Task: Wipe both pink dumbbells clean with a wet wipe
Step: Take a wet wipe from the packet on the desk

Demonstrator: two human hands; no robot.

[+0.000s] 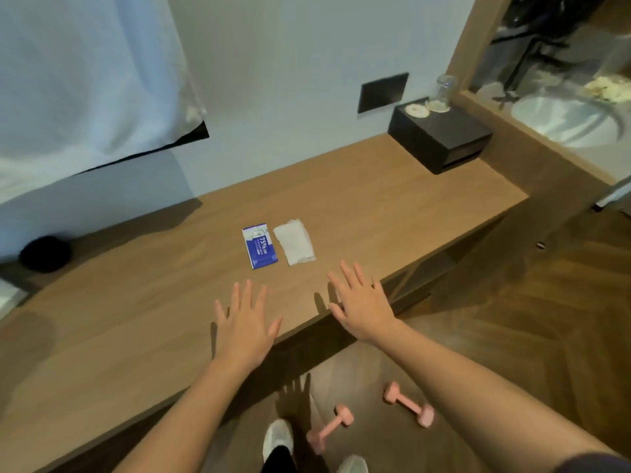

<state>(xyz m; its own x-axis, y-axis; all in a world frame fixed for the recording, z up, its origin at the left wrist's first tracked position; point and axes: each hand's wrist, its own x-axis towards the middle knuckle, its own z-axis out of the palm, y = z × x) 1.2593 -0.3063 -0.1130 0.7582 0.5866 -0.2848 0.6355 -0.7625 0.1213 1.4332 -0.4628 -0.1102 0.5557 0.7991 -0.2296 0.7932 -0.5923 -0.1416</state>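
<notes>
Your left hand (244, 322), right hand (362, 310) open, empty. Wet wipe (294, 245) just ahead, unheld; left dumbbell (329, 428), right dumbbell (408, 406) on floor below: wiping seemingly unstarted.

The left forearm (205, 404) and right forearm (471, 380), both bare, reach forward. The left hand (246, 324) is palm down, fingers straight and spread, thumb out to the right. The right hand (363, 310) is posed alike, palm down, fingers fanned, thumb pointing left, a little farther forward than the left. The hands are side by side and apart. A dark sleeve (594, 464) covers the right upper arm.
</notes>
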